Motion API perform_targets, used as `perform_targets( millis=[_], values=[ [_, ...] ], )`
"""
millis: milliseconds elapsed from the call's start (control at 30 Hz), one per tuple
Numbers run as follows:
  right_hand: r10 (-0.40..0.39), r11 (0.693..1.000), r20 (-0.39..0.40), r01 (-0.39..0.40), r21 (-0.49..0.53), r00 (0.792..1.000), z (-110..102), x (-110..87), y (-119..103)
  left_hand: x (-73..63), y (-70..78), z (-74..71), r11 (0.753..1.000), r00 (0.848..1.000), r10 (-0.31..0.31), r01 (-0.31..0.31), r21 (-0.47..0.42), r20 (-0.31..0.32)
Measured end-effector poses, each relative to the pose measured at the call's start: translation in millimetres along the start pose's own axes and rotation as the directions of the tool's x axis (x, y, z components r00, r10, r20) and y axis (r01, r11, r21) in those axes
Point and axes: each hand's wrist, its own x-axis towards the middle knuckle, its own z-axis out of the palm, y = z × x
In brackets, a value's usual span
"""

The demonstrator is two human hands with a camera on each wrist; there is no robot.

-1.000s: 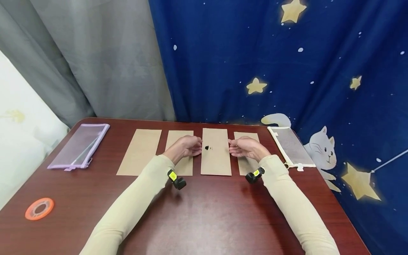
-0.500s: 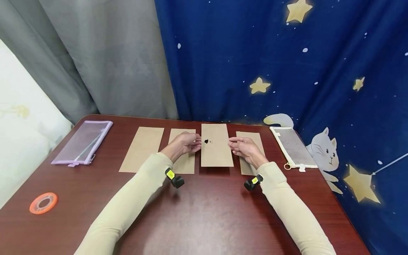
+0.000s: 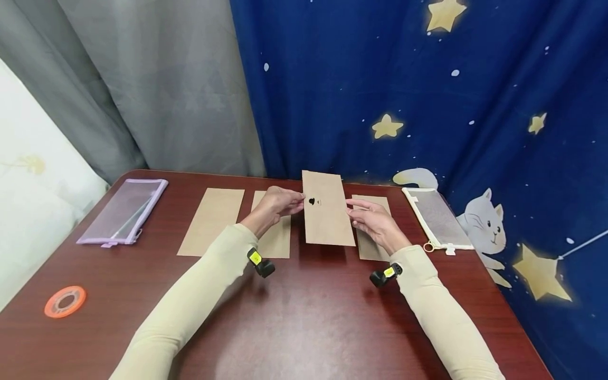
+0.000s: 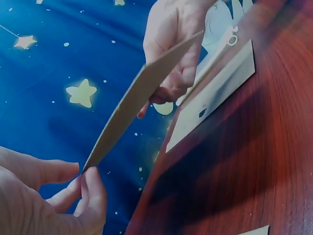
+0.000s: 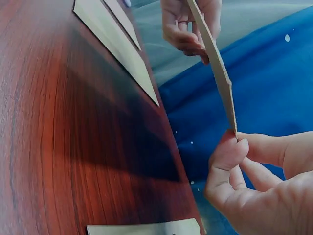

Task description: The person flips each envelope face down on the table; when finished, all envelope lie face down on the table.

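A tan kraft-paper rectangle (image 3: 329,224) with a small black printed mark is held tilted above the table, its shadow falling below. My left hand (image 3: 277,205) pinches its left edge; in the left wrist view the thumb and fingers meet at that edge. Its right edge is pinched by my right hand (image 3: 377,221), as the right wrist view shows. Three similar tan rectangles lie flat: one at far left (image 3: 211,221), one partly behind my left hand (image 3: 276,240), and one partly behind my right hand (image 3: 368,245).
A lilac mesh zip pouch (image 3: 119,211) lies on the dark red table (image 3: 304,327) at back left. Opposite, at back right, is a white-edged zip pouch (image 3: 439,216). An orange ring-shaped roll (image 3: 76,309) rests at front left. Curtains (image 3: 323,95) hang behind the table.
Both hands have raised the kraft-paper rectangle off the table. It now tilts, its far edge up, and has turned slightly. The other rectangles and pouches have stayed put.
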Motion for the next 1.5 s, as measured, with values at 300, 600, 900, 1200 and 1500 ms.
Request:
perform_targets(
  millis=[300, 600, 900, 1200, 1500],
  values=[
    [-0.024, 0.983, -0.006, 0.022, -0.181, 1.000, -4, -2.5, 2, -0.4, -5.9, 0.1, 0.996, 0.997, 0.056, -0.059, 0.068, 0.047],
    [-0.563, 0.523, -0.042, 0.316, -0.792, 0.825, 39, -25.4, -15, -7.4, 1.6, 19.0, 0.987, 0.991, 0.133, -0.131, 0.097, -0.011],
    [-0.739, -0.085, 0.192, 0.194, -0.977, 0.646, 102, -54.9, -12, -11.1, 7.1, 32.9, 0.992, 0.988, 0.120, -0.116, 0.038, -0.096],
    [-0.793, -0.119, 0.134, 0.064, -0.991, 0.594, 103, -47.5, -16, -19.9, 7.6, 39.1, 0.978, 0.974, 0.203, -0.206, -0.024, -0.102],
    [-0.773, 0.091, -0.010, 0.096, -0.991, 0.635, 96, -41.8, -29, -7.8, -15.5, 41.9, 0.989, 0.995, 0.083, -0.089, -0.116, -0.054]
  ],
)
